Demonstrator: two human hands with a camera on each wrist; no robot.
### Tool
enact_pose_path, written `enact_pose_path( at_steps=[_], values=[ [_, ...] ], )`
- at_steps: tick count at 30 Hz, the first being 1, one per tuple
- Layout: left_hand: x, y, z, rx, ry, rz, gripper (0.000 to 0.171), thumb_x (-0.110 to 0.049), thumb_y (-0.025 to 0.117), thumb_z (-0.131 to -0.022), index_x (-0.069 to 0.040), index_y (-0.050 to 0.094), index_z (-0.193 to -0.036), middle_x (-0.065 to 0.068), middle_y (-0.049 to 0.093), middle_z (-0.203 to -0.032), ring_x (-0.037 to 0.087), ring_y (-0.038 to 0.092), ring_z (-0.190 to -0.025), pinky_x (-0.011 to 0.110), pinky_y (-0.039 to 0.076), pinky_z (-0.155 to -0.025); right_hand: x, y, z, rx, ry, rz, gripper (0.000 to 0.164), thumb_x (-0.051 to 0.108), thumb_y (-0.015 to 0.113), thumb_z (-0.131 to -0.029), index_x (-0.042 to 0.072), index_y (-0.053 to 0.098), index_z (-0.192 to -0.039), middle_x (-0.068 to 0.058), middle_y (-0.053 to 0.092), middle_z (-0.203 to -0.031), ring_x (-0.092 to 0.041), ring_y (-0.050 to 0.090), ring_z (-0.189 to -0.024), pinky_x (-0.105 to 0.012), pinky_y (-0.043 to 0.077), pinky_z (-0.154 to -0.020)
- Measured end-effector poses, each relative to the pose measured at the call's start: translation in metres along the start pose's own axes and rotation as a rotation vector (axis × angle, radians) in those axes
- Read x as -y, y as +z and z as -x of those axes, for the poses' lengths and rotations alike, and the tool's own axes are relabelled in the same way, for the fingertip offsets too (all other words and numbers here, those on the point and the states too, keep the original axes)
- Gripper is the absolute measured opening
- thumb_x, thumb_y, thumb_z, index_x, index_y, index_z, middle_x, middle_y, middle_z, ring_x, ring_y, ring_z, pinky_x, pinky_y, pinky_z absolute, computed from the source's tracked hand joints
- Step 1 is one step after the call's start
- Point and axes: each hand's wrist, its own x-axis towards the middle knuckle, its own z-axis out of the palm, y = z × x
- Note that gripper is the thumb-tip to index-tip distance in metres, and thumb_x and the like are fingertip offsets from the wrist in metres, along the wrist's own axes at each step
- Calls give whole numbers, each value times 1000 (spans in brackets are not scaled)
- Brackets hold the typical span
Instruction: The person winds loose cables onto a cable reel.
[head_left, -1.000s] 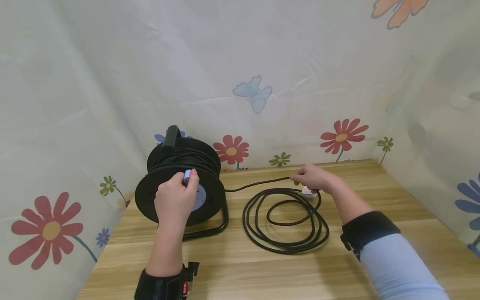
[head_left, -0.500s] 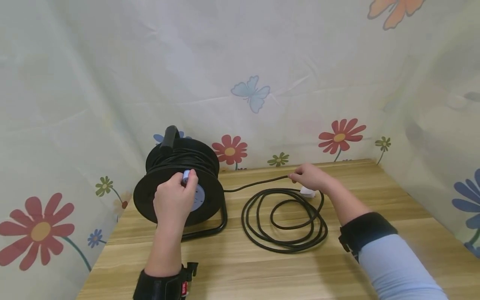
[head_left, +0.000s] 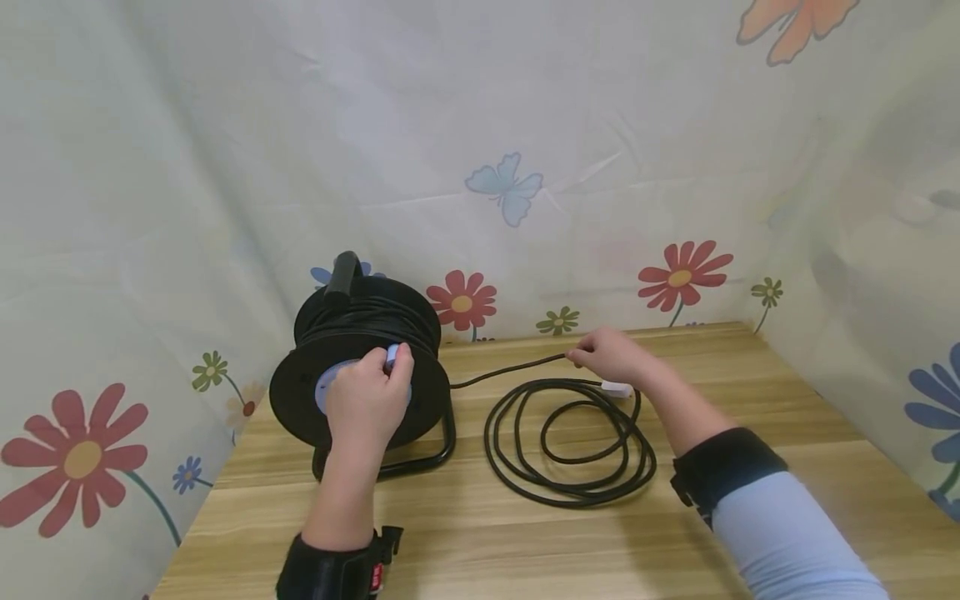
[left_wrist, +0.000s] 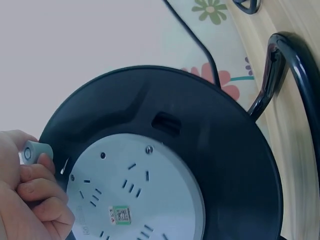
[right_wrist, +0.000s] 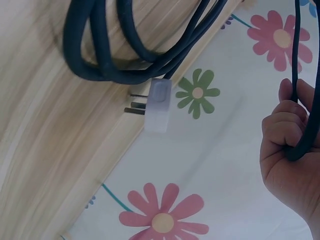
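Note:
A black cable reel [head_left: 288, 396] stands at the left of the table, with cable wound on its drum. My left hand [head_left: 367, 396] grips the small light-blue knob [left_wrist: 39, 151] on the reel's front disc. Beside that hand in the left wrist view is the pale round socket panel [left_wrist: 135, 185]. To the right, my right hand [head_left: 611, 357] pinches the black cable [head_left: 510, 369] that runs from the reel. In the right wrist view the cable also passes through its curled fingers. Below that hand lie loose cable loops [head_left: 573, 503] and a white plug [right_wrist: 158, 106] with its pins showing.
The wooden table [head_left: 465, 550] carries everything. The reel's bent black tube stand [head_left: 420, 465] rests on it, and a black carry handle [head_left: 343, 277] rises at the top. A flower-printed curtain [head_left: 585, 225] hangs close behind the table and at both sides.
My left hand has moved slightly right with the knob, and the front disc has turned; more of the socket panel shows left of the hand. My right hand has shifted slightly left, holding the cable.

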Motion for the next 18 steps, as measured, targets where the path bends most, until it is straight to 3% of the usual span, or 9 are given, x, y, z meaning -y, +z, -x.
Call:
enact_pose_path(
  at_steps=[11, 18],
  values=[
    [-12, 16, 10, 160, 21, -30, 52, -38, 52, -101, -13, 45, -56, 0, 39, -50, 21, 41, -45, 34, 28, -42, 26, 14, -6, 10, -103, 17, 28, 25, 58, -104, 7, 76, -94, 1, 62, -73, -15, 41, -56, -34, 39, -61],
    [-13, 19, 15, 305, -29, -62, 55, -40, 51, -101, -13, 45, -53, -1, 40, -47, 20, 41, -43, 33, 27, -42, 47, 26, -10, 43, -148, 37, 30, 26, 58, -104, 14, 70, -79, 5, 41, -58, -11, 33, -52, -31, 34, -57]
  ],
)
